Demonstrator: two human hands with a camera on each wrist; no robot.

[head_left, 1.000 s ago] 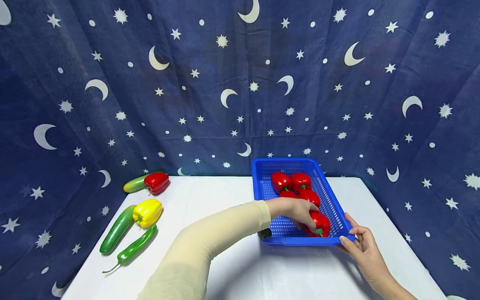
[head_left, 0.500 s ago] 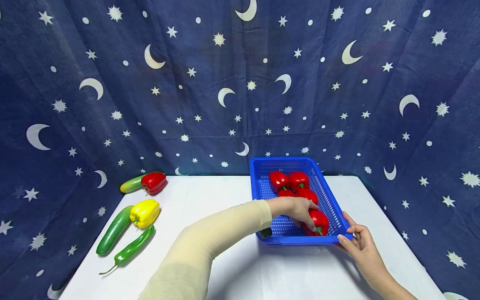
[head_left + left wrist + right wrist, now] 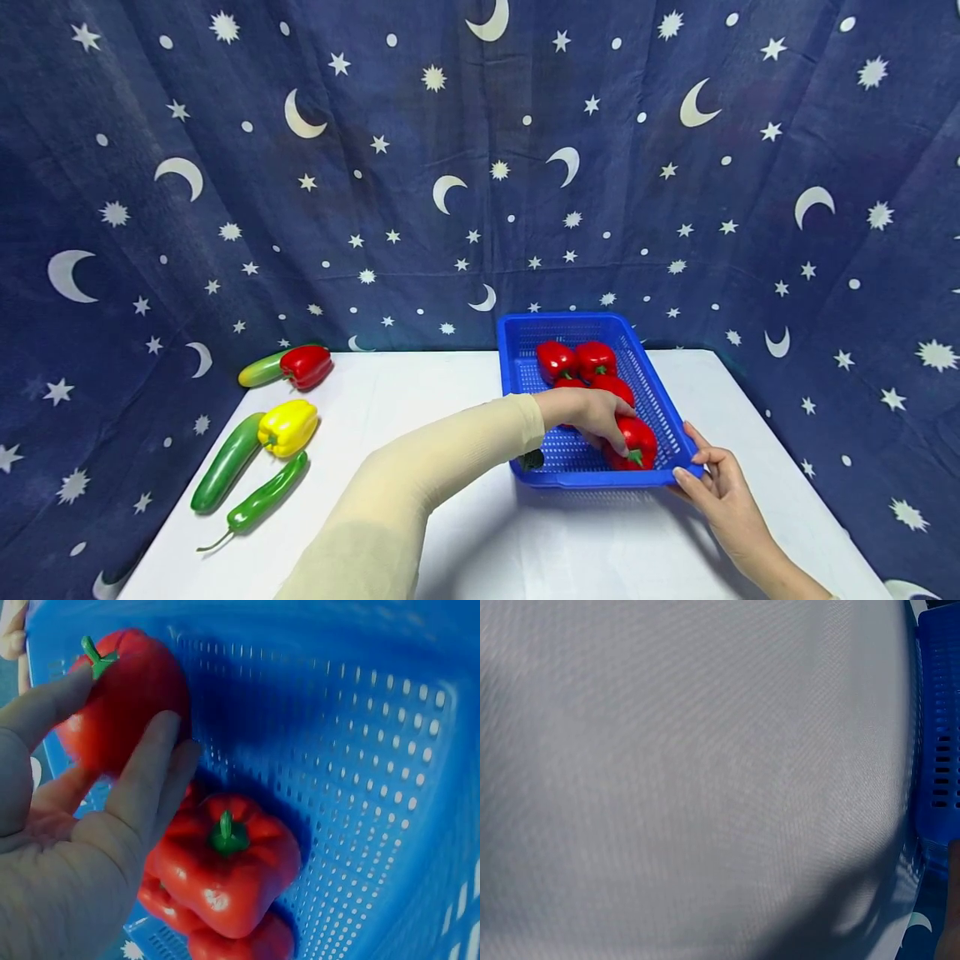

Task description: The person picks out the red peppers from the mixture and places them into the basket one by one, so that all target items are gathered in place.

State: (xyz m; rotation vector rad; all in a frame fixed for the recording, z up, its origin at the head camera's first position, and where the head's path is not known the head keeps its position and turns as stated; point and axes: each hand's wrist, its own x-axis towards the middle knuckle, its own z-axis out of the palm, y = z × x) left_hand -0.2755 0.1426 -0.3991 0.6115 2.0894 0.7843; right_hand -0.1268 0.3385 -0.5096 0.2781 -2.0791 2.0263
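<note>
In the head view, my left hand (image 3: 596, 414) reaches into a blue plastic basket (image 3: 577, 481). Its fingers and thumb grip a red bell pepper (image 3: 640, 435) near the front right corner. The left wrist view shows that pepper (image 3: 142, 697) with its green stem by the thumb. Several other red bell peppers (image 3: 595, 360) lie farther back in the basket, some partly hidden by my hand. My right hand (image 3: 726, 504) pinches the basket's front right corner, thumb on the near side. The right wrist view shows mostly white cloth and a basket side (image 3: 939, 712).
At the left of the white table (image 3: 420, 408) lie a yellow bell pepper (image 3: 288, 427), a cucumber (image 3: 227, 463) and a long green pepper (image 3: 266, 496). Behind them, a red bell pepper (image 3: 307, 367) rests against a yellow-green cucumber (image 3: 260, 370). A starry curtain (image 3: 375, 208) encloses the table.
The head view has shifted slightly, moving everything a little left in the picture. My left hand and its bell pepper have risen very slightly. My right hand keeps its hold on the basket corner.
</note>
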